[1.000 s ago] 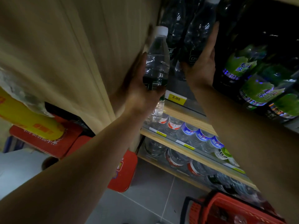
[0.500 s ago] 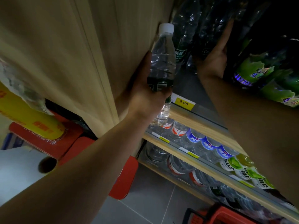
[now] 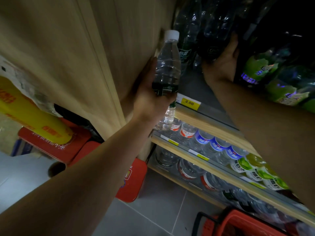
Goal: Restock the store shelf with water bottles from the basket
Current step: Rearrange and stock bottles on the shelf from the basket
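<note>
My left hand grips a clear water bottle with a white cap and a dark green label. It holds the bottle upright at the left front corner of the wooden shelf, beside the wooden side panel. My right hand reaches deep into that shelf and presses against a dark bottle in the back row; its fingertips are lost in shadow. The red basket stands on the floor at the bottom right.
A yellow 2.00 price tag marks the shelf edge. Green-labelled drinks fill the shelf's right side. Lower shelves hold several bottles with red, blue and green labels. Red boxes and a yellow pack lie left of the wooden panel.
My right hand has pushed deeper into the shelf towards the back row. The left hand with the bottle has stayed near the shelf's left front corner, and the view has shifted slightly.
</note>
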Motion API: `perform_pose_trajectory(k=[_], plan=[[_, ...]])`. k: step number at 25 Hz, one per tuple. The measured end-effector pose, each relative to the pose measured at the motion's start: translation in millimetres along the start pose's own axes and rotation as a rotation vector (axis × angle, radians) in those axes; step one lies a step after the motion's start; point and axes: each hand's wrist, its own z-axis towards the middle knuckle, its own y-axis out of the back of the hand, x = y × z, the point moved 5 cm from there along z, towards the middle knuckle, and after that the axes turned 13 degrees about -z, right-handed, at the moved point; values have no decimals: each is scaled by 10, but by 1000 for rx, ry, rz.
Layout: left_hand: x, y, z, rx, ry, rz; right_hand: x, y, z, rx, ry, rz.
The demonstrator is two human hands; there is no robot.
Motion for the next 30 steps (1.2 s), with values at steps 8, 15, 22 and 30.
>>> perform_pose_trajectory(k=[8, 15, 22, 30], plan=[[-393, -220, -37, 107, -162, 84, 371, 541, -728, 367, 143, 559], [-428, -475, 62, 288, -187, 31, 316, 986, -672, 310, 175, 721], [-204, -320, 62, 273, -283, 590, 144, 1146, -398, -10, 98, 602], [16, -415, 157, 318, -305, 844, 104, 708, -308, 72, 124, 329]])
